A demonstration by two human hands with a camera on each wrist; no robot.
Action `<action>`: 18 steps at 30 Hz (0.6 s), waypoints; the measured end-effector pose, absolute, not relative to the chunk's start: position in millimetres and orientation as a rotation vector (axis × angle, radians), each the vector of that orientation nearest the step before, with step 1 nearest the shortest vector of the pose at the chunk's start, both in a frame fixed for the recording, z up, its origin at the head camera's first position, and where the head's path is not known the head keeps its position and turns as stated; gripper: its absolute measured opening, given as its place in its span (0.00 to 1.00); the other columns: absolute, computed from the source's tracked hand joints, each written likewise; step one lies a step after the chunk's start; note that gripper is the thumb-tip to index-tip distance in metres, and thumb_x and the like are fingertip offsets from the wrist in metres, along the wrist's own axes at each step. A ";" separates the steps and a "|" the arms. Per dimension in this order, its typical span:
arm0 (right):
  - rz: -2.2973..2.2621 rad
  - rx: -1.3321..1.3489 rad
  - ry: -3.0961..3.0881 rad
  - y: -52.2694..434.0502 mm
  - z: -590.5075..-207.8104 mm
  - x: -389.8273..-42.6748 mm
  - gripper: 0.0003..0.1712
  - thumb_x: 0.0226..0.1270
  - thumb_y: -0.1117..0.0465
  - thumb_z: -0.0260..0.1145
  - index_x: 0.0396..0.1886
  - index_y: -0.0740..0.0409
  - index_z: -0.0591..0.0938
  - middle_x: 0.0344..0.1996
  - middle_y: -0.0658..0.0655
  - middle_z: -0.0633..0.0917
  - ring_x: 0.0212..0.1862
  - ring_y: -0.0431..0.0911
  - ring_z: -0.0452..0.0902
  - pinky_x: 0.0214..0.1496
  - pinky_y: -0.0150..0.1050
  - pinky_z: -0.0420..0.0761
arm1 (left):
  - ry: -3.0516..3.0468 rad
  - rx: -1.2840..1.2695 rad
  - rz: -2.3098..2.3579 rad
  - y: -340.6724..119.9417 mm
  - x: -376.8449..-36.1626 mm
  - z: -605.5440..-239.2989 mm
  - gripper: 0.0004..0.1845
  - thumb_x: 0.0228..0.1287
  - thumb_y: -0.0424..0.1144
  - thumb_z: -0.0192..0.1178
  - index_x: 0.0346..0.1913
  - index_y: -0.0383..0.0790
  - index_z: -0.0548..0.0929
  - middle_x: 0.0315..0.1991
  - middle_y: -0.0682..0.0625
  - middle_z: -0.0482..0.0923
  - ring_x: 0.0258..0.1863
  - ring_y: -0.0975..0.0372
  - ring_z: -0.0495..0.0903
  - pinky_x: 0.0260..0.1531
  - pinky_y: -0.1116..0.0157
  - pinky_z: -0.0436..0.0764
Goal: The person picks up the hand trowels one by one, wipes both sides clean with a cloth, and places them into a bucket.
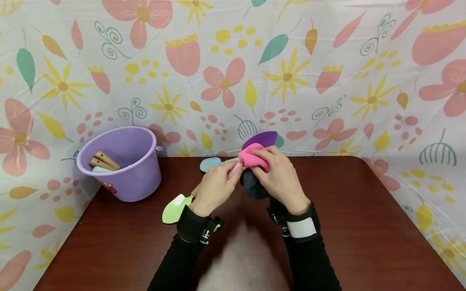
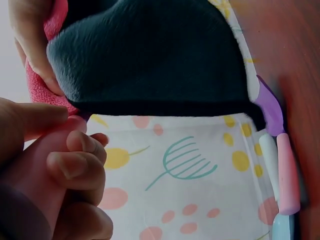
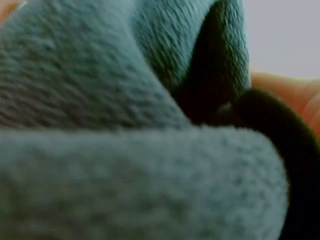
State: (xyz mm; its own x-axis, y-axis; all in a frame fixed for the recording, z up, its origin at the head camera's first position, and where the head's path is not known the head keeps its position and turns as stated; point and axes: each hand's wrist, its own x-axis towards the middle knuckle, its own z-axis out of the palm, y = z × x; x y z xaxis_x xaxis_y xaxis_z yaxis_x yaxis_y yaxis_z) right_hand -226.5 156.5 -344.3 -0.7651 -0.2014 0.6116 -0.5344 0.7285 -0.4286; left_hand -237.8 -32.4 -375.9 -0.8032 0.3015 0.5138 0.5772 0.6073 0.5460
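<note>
The left hand has its grip curled round a pale pink handle, while the right hand pinches a pink cloth backed in dark fleece, both held just above the counter. The cloth looks soft, light and limp, so it probably drapes below the grip; the handle seems stiff and best held mid-shaft.
</note>
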 end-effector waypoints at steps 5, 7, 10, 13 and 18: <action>0.876 0.457 -2.308 163.3 -345.6 -230.0 0.17 0.60 0.61 0.72 0.50 0.55 0.85 0.45 0.58 0.80 0.45 0.54 0.77 0.43 0.52 0.77 | -2.435 -0.749 -0.988 -27.4 -236.7 -377.3 0.13 0.75 0.48 0.53 0.30 0.51 0.77 0.14 0.58 0.58 0.14 0.66 0.61 0.16 0.67 0.61; 0.885 0.435 -2.277 165.3 -346.2 -230.9 0.16 0.60 0.61 0.73 0.49 0.56 0.85 0.44 0.58 0.80 0.44 0.54 0.77 0.43 0.52 0.77 | -2.430 -0.762 -0.973 -26.6 -236.6 -377.6 0.13 0.74 0.48 0.53 0.29 0.52 0.76 0.14 0.59 0.58 0.14 0.67 0.61 0.16 0.67 0.60; 0.894 0.399 -2.236 167.7 -346.2 -232.0 0.16 0.60 0.60 0.73 0.49 0.57 0.86 0.43 0.59 0.80 0.44 0.55 0.78 0.43 0.53 0.76 | -2.424 -0.777 -0.968 -26.5 -236.2 -377.8 0.14 0.74 0.48 0.53 0.28 0.53 0.75 0.14 0.60 0.57 0.14 0.69 0.60 0.16 0.68 0.60; 0.907 0.348 -2.198 170.8 -345.2 -233.0 0.16 0.61 0.60 0.72 0.49 0.56 0.86 0.43 0.59 0.80 0.44 0.55 0.77 0.44 0.53 0.76 | -2.417 -0.799 -0.973 -26.8 -237.0 -377.8 0.18 0.75 0.49 0.51 0.24 0.51 0.71 0.15 0.60 0.56 0.14 0.69 0.58 0.16 0.68 0.58; 0.939 0.271 -2.108 179.5 -342.8 -235.2 0.16 0.62 0.58 0.71 0.50 0.56 0.85 0.44 0.59 0.80 0.47 0.56 0.77 0.46 0.53 0.74 | -2.437 -0.819 -1.033 -28.2 -237.6 -376.0 0.15 0.75 0.48 0.52 0.26 0.53 0.75 0.15 0.60 0.56 0.14 0.69 0.57 0.17 0.68 0.58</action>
